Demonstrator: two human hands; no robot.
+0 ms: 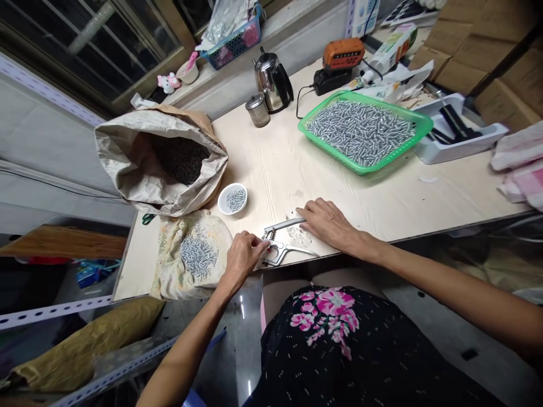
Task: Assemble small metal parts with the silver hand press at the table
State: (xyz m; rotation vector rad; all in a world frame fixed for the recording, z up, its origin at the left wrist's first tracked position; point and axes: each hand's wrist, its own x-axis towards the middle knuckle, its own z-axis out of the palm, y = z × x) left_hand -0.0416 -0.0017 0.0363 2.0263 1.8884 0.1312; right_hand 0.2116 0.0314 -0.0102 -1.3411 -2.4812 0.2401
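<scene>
A silver plier-like hand tool (282,252) with a spring lies at the table's front edge, its two handles spread apart. My left hand (244,254) is closed in a pinch at the tool's jaw end; whatever sits between the fingertips is too small to make out. My right hand (326,222) lies over the end of the tool's upper handle, fingers curled down onto it. To the left, a pile of small silver metal pins (199,255) rests on a patterned cloth (169,277). More of them are in a small white bowl (233,210) beyond my left hand.
A green basket (365,168) full of silver pins stands at the right. An open sack (123,152) with dark contents leans at the left. Farther back are a kettle (271,79), a metal canister (257,111) and an orange battery (343,55). A grey tray (462,148) sits right.
</scene>
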